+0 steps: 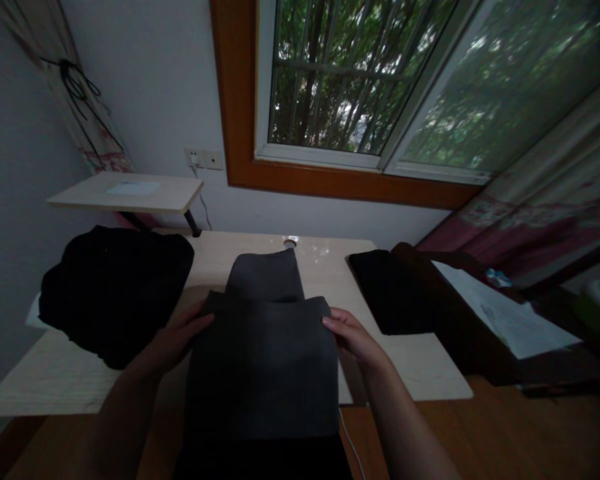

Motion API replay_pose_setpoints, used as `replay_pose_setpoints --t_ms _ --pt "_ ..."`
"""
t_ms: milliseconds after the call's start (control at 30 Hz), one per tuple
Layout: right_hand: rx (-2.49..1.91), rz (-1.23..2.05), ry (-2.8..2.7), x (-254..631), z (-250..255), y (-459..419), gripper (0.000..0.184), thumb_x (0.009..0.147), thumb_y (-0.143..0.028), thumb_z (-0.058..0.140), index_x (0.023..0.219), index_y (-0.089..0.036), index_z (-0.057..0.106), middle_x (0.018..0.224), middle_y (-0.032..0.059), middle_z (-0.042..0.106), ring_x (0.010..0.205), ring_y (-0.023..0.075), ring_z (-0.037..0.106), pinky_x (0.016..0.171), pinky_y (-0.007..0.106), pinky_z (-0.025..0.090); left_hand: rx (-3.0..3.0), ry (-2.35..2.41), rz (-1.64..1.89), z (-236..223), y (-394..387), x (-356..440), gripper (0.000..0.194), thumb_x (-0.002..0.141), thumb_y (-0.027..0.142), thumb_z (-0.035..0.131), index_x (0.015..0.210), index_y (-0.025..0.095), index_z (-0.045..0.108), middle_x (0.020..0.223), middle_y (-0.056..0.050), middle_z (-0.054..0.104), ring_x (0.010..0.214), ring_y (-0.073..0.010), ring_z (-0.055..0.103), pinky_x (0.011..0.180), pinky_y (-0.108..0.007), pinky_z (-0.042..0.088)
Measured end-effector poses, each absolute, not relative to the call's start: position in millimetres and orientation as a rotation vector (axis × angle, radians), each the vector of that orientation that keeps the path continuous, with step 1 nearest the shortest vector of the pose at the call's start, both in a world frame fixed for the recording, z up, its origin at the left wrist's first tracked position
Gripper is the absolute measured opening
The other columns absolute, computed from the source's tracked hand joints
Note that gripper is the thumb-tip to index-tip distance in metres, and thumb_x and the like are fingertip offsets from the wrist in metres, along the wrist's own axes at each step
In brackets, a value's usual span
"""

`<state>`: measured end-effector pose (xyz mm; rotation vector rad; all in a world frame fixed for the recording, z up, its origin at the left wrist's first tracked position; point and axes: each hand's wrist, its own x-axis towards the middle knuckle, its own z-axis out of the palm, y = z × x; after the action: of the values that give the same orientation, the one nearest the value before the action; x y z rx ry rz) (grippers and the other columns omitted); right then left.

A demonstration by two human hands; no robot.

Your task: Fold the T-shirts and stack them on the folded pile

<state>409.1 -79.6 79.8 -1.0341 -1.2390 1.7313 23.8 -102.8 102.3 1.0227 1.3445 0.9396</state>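
Note:
A dark grey piece of folded cloth (263,367), probably a garment, is held up in front of me by its two upper corners. My left hand (183,333) pinches the left corner, fingers behind and thumb in front. At the right corner my right hand (347,333) grips the same way. Just beyond lies more grey cloth (265,275) flat on the table; whether it joins the held piece is hidden. To the left sits a heap of black cloth (120,287). A flat, folded black cloth (393,290) lies at the table's right side.
The pale wooden table (425,367) stands against the wall below a window (350,80). A small raised shelf (165,193) is at the back left, near a wall socket (203,159). Right of the table, papers (500,310) lie on dark furniture. A white cable (350,440) hangs below the front edge.

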Motion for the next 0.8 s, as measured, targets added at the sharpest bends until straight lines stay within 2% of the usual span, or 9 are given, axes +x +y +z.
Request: replay_pose_setpoints --t_ms 167,267,367,400,500,567,633,700,800 --pt "-0.940 1.592 -1.039 387.1 119.0 -44.5 0.042 0.075 -0.048 0.083 0.103 -0.018 0.075 0.087 0.0060 0.077 0.072 0.0198 0.071 0.068 0.029 0.056 0.995 1.267 1.180 137.5 -67.0 18.5 0.055 0.080 0.049 0.075 0.127 0.022 0.065 0.109 -0.008 0.076 0.093 -0.0227 0.074 0.076 -0.030 0.060" --pt "-0.941 1.450 -1.004 369.5 125.8 0.2 0.044 0.076 -0.050 0.080 0.106 -0.019 0.072 0.091 0.0055 0.077 0.079 0.0215 0.071 0.073 0.030 0.056 1.119 1.259 1.301 137.9 -18.1 22.8 0.050 0.083 0.049 0.071 0.122 0.018 0.063 0.102 -0.006 0.075 0.083 -0.0187 0.071 0.067 -0.025 0.057" --pt "-1.052 1.368 -0.985 359.6 107.6 39.1 0.042 0.074 -0.048 0.078 0.104 -0.020 0.068 0.090 0.0032 0.076 0.081 0.0208 0.070 0.070 0.028 0.055 1.080 1.332 1.308 108.4 24.1 27.7 0.057 0.081 0.047 0.073 0.128 0.019 0.054 0.100 -0.005 0.073 0.076 -0.0162 0.069 0.062 -0.024 0.053" --pt "-1.122 1.379 -0.991 358.3 97.5 47.4 0.046 0.074 -0.047 0.077 0.111 -0.021 0.066 0.092 0.0027 0.075 0.081 0.0204 0.070 0.069 0.029 0.054 1.067 1.358 1.244 94.0 33.2 28.7 0.062 0.080 0.045 0.075 0.131 0.019 0.050 0.102 -0.006 0.072 0.077 -0.0165 0.070 0.064 -0.025 0.054" --pt "-1.273 1.514 -0.991 358.4 66.1 58.5 0.075 0.070 -0.036 0.081 0.138 -0.026 0.051 0.094 0.0020 0.075 0.079 0.0204 0.071 0.071 0.033 0.056 1.053 1.379 1.056 51.1 46.6 28.1 0.075 0.076 0.039 0.081 0.138 0.022 0.042 0.109 -0.009 0.071 0.083 -0.0195 0.072 0.072 -0.031 0.057" --pt "-1.238 1.517 -1.032 360.0 50.4 59.7 0.084 0.068 -0.031 0.082 0.144 -0.028 0.047 0.094 0.0014 0.075 0.081 0.0207 0.072 0.076 0.035 0.058 1.052 1.400 1.021 31.3 49.0 25.0 0.081 0.075 0.039 0.081 0.143 0.026 0.038 0.112 -0.010 0.070 0.084 -0.0210 0.072 0.073 -0.034 0.059" --pt "-1.210 1.474 -1.117 361.4 41.8 60.3 0.076 0.067 -0.029 0.082 0.138 -0.026 0.056 0.093 0.0020 0.076 0.085 0.0219 0.072 0.081 0.038 0.058 1.089 1.393 1.032 22.3 50.0 21.4 0.087 0.074 0.040 0.081 0.147 0.028 0.035 0.115 -0.009 0.069 0.088 -0.0224 0.073 0.076 -0.037 0.060" --pt "-1.214 1.443 -1.196 362.5 39.8 60.7 0.060 0.065 -0.029 0.081 0.124 -0.022 0.069 0.094 0.0043 0.077 0.091 0.0237 0.072 0.087 0.040 0.058 1.170 1.361 1.063 23.7 50.6 18.8 0.090 0.072 0.040 0.082 0.149 0.029 0.036 0.120 -0.010 0.067 0.097 -0.0245 0.072 0.082 -0.040 0.060" --pt "-1.148 1.415 -1.265 365.1 45.4 59.8 0.051 0.067 -0.029 0.079 0.117 -0.022 0.076 0.109 0.0067 0.077 0.102 0.0251 0.071 0.095 0.041 0.055 1.277 1.271 1.125 39.8 49.9 18.0 0.088 0.071 0.040 0.082 0.148 0.026 0.043 0.131 -0.014 0.065 0.113 -0.0282 0.068 0.094 -0.043 0.057"
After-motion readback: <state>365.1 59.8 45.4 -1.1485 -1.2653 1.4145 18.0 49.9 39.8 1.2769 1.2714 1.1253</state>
